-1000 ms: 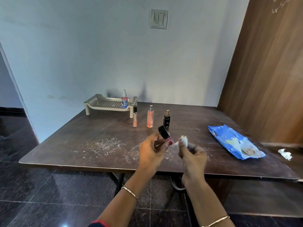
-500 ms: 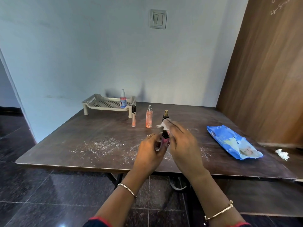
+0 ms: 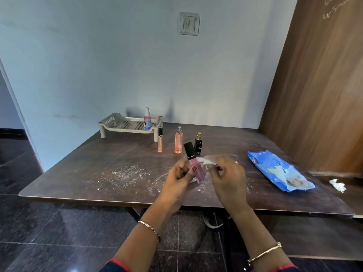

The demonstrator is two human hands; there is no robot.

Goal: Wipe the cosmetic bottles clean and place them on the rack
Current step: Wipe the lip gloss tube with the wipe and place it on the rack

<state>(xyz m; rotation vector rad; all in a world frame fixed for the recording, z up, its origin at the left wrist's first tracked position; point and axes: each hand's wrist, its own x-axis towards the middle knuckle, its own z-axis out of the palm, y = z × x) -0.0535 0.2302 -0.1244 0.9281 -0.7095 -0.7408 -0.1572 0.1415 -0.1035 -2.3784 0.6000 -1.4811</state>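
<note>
My left hand [image 3: 181, 174] grips a pink tube with a black cap [image 3: 193, 160], held upright and tilted a little left above the table. My right hand [image 3: 225, 175] pinches a small white wipe [image 3: 206, 160] against the tube's right side. Behind them stand three bottles: a slim peach tube [image 3: 160, 141], a pink spray bottle [image 3: 178, 141] and a small black bottle with a gold top [image 3: 198, 143]. A beige perforated rack [image 3: 125, 124] sits at the back left with one pump bottle [image 3: 147, 119] on it.
White powder [image 3: 121, 174] is scattered on the dark table [image 3: 78, 169] left of my hands. A blue wipes pack [image 3: 279, 171] lies at the right, with a crumpled used wipe [image 3: 338, 185] beyond it. A wooden panel [image 3: 314, 85] stands at the right.
My right hand came down from the tube's cap and now holds the wipe against its side. The tube's black cap is uncovered again.
</note>
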